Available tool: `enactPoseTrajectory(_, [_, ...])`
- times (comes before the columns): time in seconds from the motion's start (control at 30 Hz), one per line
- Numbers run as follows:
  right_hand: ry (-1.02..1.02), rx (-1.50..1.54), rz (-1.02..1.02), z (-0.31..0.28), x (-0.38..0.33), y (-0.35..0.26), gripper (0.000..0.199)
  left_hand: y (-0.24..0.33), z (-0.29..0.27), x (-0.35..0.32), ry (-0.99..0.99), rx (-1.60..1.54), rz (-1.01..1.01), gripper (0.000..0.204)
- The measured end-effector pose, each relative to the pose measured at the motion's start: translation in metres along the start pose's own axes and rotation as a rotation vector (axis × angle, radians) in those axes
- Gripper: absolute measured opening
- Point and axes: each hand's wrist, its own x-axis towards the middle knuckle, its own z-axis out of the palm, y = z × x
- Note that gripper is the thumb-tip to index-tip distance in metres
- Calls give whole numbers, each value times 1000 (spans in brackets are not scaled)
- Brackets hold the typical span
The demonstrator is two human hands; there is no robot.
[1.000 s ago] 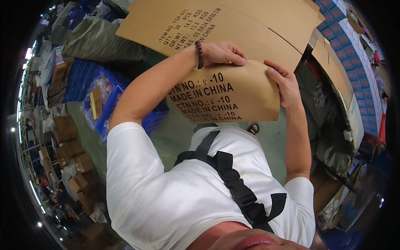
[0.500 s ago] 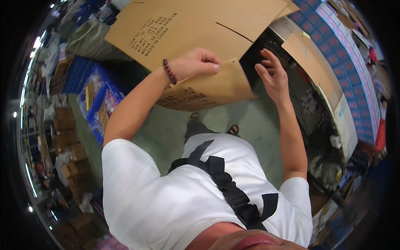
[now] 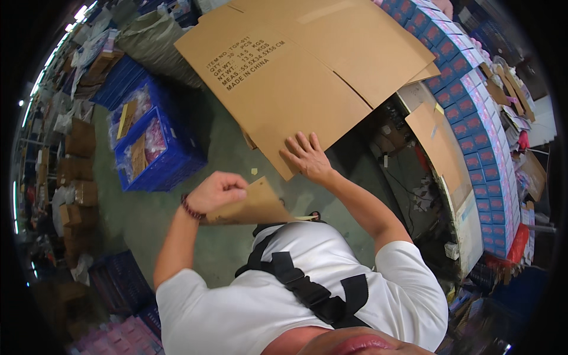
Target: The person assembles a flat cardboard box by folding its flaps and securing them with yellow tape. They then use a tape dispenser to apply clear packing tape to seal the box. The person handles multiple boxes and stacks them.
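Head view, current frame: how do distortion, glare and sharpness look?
Head view: fisheye bending curves the stacked blue boxes at right, and the corners go black; head view: lamps glare white along the upper left edge; head view: print on the large cardboard is crisp, while the left hand and its brown sheet look slightly soft, perhaps motion blur.

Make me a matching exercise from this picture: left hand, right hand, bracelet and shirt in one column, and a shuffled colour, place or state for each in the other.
Column one:
1. Left hand
2. Right hand
3. Bracelet
4. Shirt

Column two:
A. White
B. Spread out on the big cardboard
C. Dark and beaded
D. Closed on a curled brown sheet

Right pairs: 1-D, 2-B, 3-C, 4-A
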Motion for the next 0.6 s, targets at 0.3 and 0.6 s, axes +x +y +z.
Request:
enactPoseTrajectory(0.3, [155,77,-130,-105,16,0,53,-37,-54,-36,48,-172,31,10])
enactPoseTrajectory(0.6, [849,54,-151,-236,43,21,44,-46,-61,-21,69,-142,135,11])
